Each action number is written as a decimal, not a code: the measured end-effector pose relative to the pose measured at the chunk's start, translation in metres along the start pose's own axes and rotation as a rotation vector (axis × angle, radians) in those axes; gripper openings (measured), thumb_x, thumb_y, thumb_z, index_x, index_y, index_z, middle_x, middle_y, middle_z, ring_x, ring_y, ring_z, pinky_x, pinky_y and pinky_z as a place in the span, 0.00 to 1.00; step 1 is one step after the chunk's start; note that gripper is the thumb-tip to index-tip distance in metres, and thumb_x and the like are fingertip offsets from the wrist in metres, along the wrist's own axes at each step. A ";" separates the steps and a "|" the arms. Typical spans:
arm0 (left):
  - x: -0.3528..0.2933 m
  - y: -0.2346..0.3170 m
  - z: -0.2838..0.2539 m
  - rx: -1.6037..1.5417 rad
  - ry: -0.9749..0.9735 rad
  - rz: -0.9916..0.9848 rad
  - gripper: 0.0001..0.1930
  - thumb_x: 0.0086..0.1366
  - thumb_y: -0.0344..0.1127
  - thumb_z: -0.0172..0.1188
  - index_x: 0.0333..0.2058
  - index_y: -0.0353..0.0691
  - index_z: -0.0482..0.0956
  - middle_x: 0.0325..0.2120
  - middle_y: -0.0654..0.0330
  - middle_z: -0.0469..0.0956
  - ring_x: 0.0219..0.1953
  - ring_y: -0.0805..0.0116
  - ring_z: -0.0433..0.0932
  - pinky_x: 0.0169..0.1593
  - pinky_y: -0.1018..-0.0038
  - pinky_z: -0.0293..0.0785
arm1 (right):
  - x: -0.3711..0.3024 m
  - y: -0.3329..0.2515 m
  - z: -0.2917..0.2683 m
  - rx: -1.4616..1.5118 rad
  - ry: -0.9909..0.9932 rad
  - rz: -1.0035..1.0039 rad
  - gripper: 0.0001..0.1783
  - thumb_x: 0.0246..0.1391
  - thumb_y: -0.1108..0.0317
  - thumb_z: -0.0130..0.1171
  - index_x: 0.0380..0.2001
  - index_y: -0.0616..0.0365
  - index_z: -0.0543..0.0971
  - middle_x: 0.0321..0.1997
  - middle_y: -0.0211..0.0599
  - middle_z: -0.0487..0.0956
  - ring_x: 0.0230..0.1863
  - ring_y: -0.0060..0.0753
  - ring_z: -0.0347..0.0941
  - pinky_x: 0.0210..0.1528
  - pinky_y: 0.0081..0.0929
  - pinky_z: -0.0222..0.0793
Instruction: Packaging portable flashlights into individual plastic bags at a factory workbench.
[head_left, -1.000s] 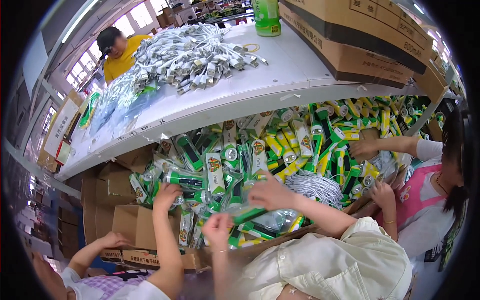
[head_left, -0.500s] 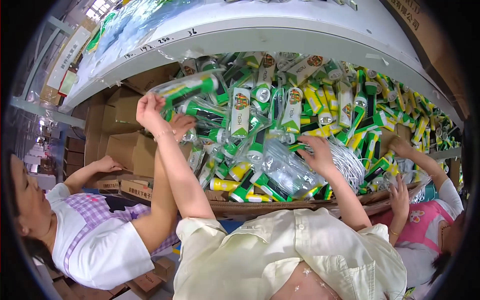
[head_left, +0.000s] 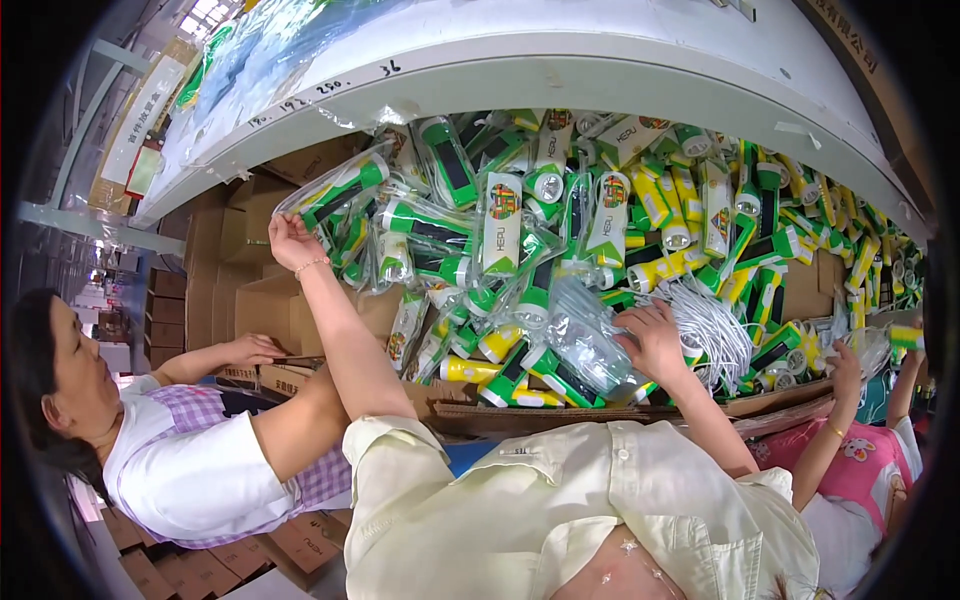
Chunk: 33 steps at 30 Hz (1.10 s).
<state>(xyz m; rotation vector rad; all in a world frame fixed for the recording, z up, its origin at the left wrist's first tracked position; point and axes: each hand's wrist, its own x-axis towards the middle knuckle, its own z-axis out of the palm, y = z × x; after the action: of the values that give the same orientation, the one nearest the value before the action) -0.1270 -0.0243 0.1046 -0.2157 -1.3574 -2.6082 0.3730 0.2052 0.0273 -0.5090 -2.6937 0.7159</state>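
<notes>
My left hand (head_left: pixel 293 240) is closed on the end of a clear bag with a green and white flashlight (head_left: pixel 345 188) in it, held at the left side of the heap. Below and beside it lie more bagged flashlights (head_left: pixel 425 222), green with dark panels. My right hand (head_left: pixel 652 343) has its fingers apart and bent, at the edge of a stack of clear plastic bags (head_left: pixel 585 335). Its fingertips seem to touch the stack, with nothing visible gripped. Just right of that hand is a bundle of white cords (head_left: pixel 712 330).
A large cardboard box (head_left: pixel 480 418) holds loose green and yellow flashlights (head_left: pixel 655 270). A white shelf (head_left: pixel 560 75) overhangs its far side. At left, a co-worker's hand (head_left: pixel 252 350) rests by a carton (head_left: pixel 270 310); at right, another co-worker's hand (head_left: pixel 845 368) is raised.
The left co-worker's hand near my left wrist has drawn back out of the heap. My left hand still holds the bagged flashlight, now tilted more upward. At right, the other co-worker's hands have moved nearer them.
</notes>
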 end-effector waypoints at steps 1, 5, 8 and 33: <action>0.002 0.000 -0.007 -0.107 -0.029 -0.047 0.07 0.67 0.32 0.46 0.33 0.36 0.70 0.25 0.64 0.71 0.23 0.75 0.68 0.25 0.84 0.67 | -0.001 -0.002 0.003 -0.045 -0.002 -0.029 0.15 0.38 0.68 0.65 0.33 0.51 0.77 0.36 0.30 0.77 0.43 0.34 0.71 0.57 0.44 0.55; -0.003 -0.007 -0.033 -0.391 -0.031 -0.229 0.12 0.68 0.38 0.44 0.27 0.38 0.68 0.17 0.65 0.67 0.15 0.75 0.61 0.17 0.83 0.58 | 0.001 -0.017 0.010 -0.172 -0.018 -0.031 0.20 0.34 0.65 0.67 0.36 0.52 0.77 0.40 0.32 0.74 0.44 0.35 0.68 0.52 0.41 0.57; -0.009 -0.015 -0.042 -0.443 -0.024 -0.268 0.12 0.68 0.38 0.43 0.27 0.40 0.67 0.16 0.66 0.65 0.14 0.75 0.60 0.16 0.82 0.56 | 0.002 -0.022 0.012 -0.227 -0.002 -0.013 0.21 0.33 0.64 0.68 0.36 0.53 0.76 0.38 0.32 0.73 0.43 0.35 0.68 0.49 0.38 0.57; -0.041 -0.035 -0.026 1.701 0.230 0.436 0.08 0.57 0.26 0.55 0.36 0.30 0.74 0.35 0.53 0.75 0.38 0.65 0.75 0.38 0.71 0.73 | 0.014 -0.031 -0.021 0.009 0.236 -0.032 0.03 0.41 0.70 0.61 0.24 0.53 0.79 0.24 0.34 0.74 0.28 0.40 0.72 0.30 0.35 0.64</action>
<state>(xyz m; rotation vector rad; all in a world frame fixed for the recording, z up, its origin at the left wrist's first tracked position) -0.0968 -0.0217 0.0531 0.0704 -2.4106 -0.5371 0.3602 0.1942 0.0639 -0.5130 -2.4719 0.6175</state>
